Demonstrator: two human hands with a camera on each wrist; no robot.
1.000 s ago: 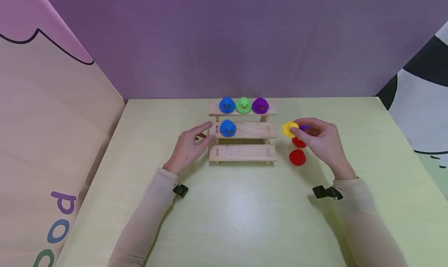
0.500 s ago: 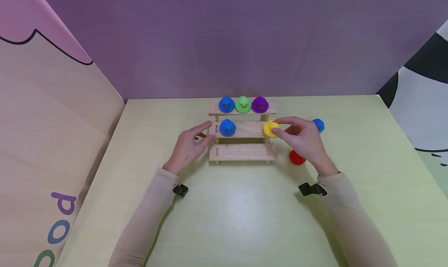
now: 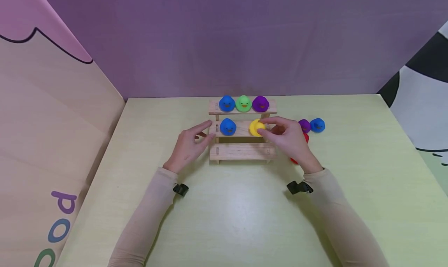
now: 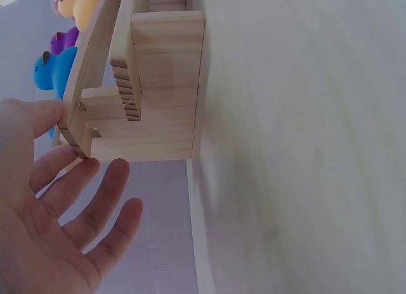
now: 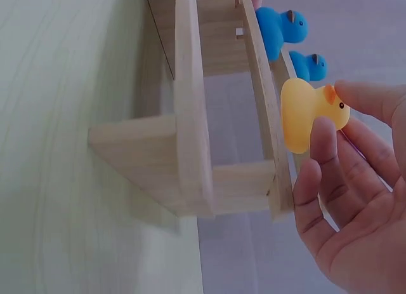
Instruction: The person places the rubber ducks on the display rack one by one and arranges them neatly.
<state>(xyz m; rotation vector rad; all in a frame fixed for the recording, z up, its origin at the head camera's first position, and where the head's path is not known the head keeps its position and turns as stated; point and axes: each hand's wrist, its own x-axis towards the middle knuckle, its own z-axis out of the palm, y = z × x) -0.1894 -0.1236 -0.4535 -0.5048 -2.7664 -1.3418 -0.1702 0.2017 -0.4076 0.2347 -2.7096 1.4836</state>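
A three-tier wooden rack [image 3: 241, 153] stands on the table. My left hand [image 3: 189, 144] holds the left end of its middle tier between thumb and fingers; the other fingers spread loosely in the left wrist view. My right hand [image 3: 288, 136] pinches a yellow rubber duck [image 5: 303, 113] at the middle tier's right part, its base at the plank. Left of it on that tier sits a blue duck [image 3: 228, 127]. The top tier carries a blue duck [image 3: 227, 103], a green duck [image 3: 243, 103] and a purple duck [image 3: 260, 104].
Right of the rack, on the table, are a purple duck [image 3: 304, 125] and a blue duck [image 3: 317, 125]. Red pieces, one red piece [image 3: 306, 137] among them, are partly hidden behind my right hand. A purple wall [image 3: 224, 41] closes off the back.
My right hand has carried the yellow duck leftward from beside the rack onto the middle tier's right part. The ducks on the table at right are uncovered. My left hand has stayed put.
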